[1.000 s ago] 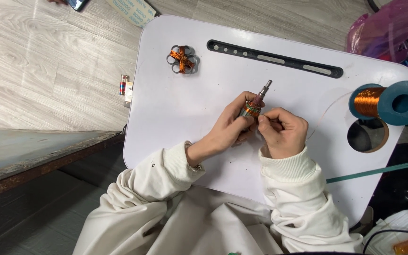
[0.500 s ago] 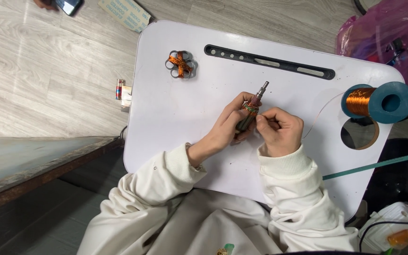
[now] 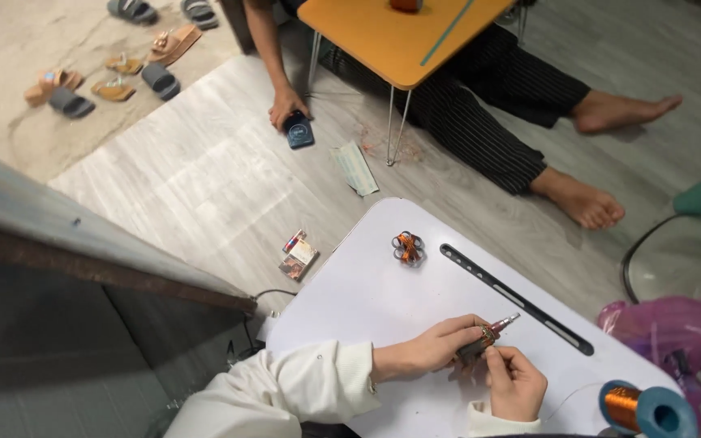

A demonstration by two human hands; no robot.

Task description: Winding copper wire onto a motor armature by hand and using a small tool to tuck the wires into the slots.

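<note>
My left hand (image 3: 434, 349) grips a small metal tool with a copper-wound part (image 3: 490, 334) over the white lap table (image 3: 367, 300). Just below the tool's near end, my right hand (image 3: 515, 383) has its fingers pinched closed; a thin wire seems to run from it toward the spool, but it is too fine to tell for sure. A blue spool of copper wire (image 3: 645, 409) lies at the table's right edge. A small wound copper coil piece (image 3: 407, 246) rests near the table's far edge.
A long dark slot (image 3: 513, 298) runs across the white table. Another person sits on the floor behind an orange table (image 3: 391, 36), a hand on a phone (image 3: 298, 130). Sandals (image 3: 107, 73), a face mask (image 3: 355, 169), a small packet (image 3: 297, 256) and a pink bag (image 3: 667, 328) lie around.
The view has tilted up and away, now showing the floor, the other person and the orange table. Both hands stay together on the tool.
</note>
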